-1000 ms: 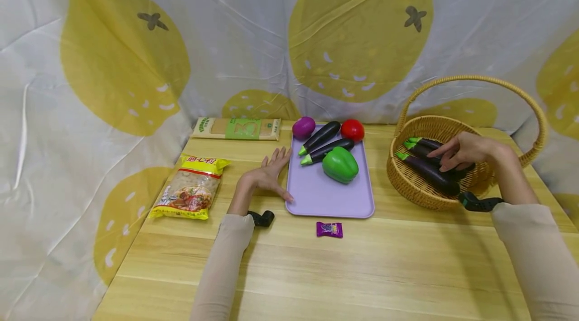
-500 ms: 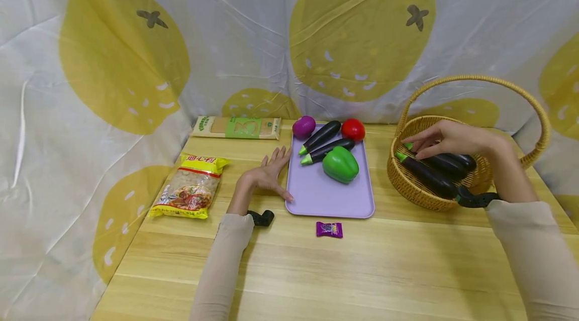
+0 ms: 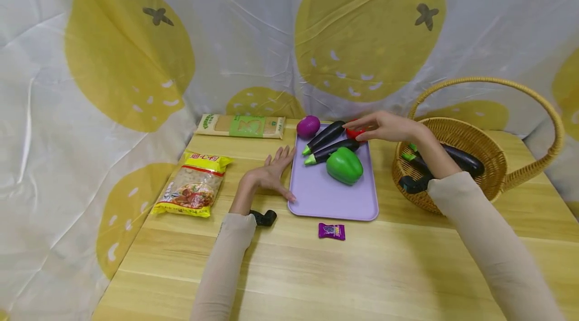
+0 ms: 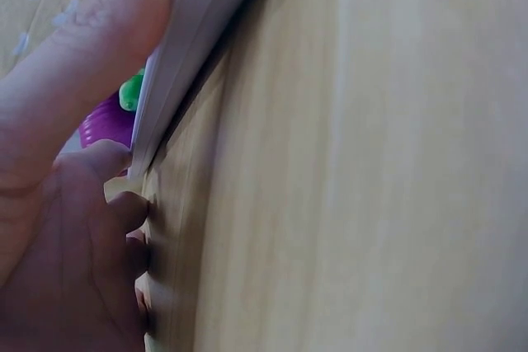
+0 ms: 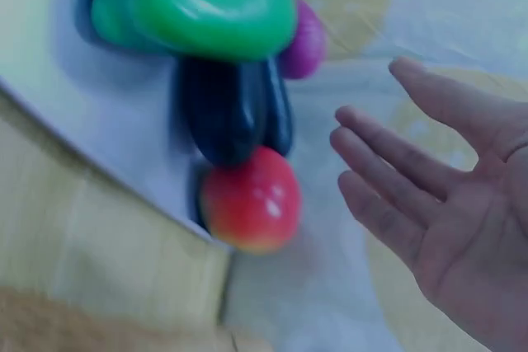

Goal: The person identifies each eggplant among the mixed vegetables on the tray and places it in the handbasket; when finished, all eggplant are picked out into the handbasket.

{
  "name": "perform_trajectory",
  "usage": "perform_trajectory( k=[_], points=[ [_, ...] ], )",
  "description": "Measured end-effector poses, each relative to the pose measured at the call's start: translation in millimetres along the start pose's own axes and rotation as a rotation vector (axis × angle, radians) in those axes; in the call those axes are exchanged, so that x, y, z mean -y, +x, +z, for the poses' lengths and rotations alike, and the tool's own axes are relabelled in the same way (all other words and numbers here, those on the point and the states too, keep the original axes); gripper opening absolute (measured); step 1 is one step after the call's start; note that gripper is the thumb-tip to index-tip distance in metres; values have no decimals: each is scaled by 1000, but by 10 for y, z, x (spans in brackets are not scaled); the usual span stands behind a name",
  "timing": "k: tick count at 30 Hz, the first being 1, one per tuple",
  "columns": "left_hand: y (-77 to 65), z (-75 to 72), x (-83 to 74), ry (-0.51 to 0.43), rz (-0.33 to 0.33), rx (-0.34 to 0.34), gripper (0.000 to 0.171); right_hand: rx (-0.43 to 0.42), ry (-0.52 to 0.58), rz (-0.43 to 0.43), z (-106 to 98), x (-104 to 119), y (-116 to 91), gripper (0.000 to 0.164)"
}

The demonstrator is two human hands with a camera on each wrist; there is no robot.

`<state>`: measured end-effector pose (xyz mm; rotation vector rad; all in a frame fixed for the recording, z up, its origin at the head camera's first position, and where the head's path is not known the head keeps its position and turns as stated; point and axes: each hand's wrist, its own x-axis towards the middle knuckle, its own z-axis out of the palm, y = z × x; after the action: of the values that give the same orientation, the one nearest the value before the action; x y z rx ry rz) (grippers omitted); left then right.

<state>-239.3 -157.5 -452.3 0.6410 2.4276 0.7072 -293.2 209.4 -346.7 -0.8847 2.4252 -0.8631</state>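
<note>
My right hand [image 3: 391, 126] hovers over the far right corner of the lilac tray [image 3: 325, 203], fingers extended and holding nothing. Under its fingertips, partly hidden, is a red tomato [image 5: 254, 199]; the right wrist view shows a gap between them. My left hand [image 3: 270, 175] spreads along the tray's left edge, thumb touching the rim. A green bell pepper [image 3: 345, 166] lies on the tray in front of two eggplants, the farther eggplant [image 3: 323, 138] and the nearer eggplant [image 3: 335, 151]. At the far left corner sits a purple onion [image 3: 308, 126].
Right of the tray stands a wicker basket [image 3: 495, 145] with a tall arched handle [image 3: 493, 80]. Inside are eggplants [image 3: 466, 159], partly hidden by my right forearm. A purple candy packet [image 3: 331, 231], a yellow food bag [image 3: 193, 185] and a noodle pack [image 3: 242, 126] lie around the tray.
My right hand has left the basket and moved left over the tray's far right corner, carrying nothing. My left hand stays at the tray's edge.
</note>
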Motion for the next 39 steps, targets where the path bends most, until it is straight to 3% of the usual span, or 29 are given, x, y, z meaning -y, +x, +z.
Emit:
perform_trajectory(
  k=[6,13,25,34,39],
  points=[
    [8,7,-4,-2,10,-3,147,39,-23,-40,115,-67,380,40],
    [9,9,-1,-8,11,-1,147,87,8,-51,217,-134,633,34],
    [15,-3,5,-20,0,5,146,173,-14,-77,350,-189,886,30],
    [21,10,18,-20,0,-1,147,236,0,-15,390,-140,921,30],
    [23,10,18,-12,-1,-4,146,240,-22,-33,400,-132,939,30]
  ],
)
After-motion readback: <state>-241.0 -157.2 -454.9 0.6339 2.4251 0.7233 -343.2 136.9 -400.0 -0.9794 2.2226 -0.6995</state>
